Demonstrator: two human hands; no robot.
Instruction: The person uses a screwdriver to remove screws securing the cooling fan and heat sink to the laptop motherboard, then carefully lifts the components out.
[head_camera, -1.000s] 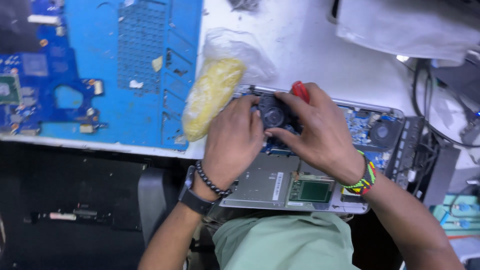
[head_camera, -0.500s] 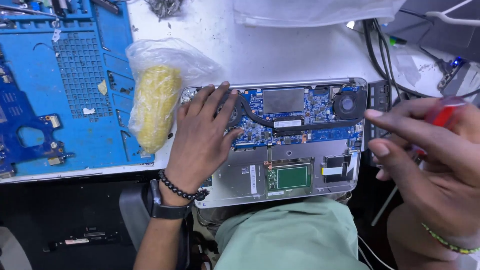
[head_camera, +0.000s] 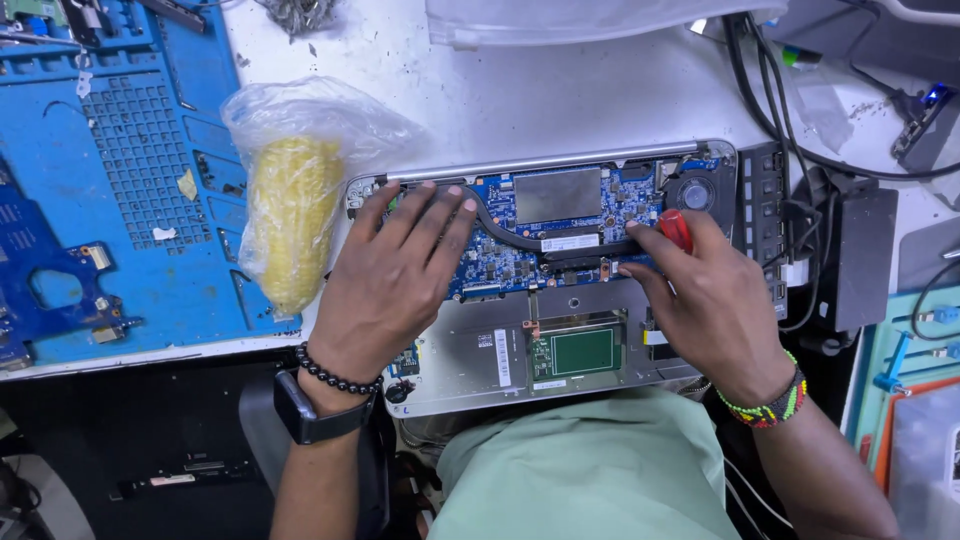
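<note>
Right hand (head_camera: 715, 305) clamped on red-handled screwdriver (head_camera: 675, 230), tip down on blue circuit board (head_camera: 560, 225) of opened laptop (head_camera: 480, 360) at table's near edge. Left hand (head_camera: 395, 270) flat, fingers apart, steadying board at 9 o'clock. Slip risked gouging board. Cables (head_camera: 790, 130) crowded 2 o'clock; bagged yellow bundle (head_camera: 290, 215) beyond left hand.
</note>
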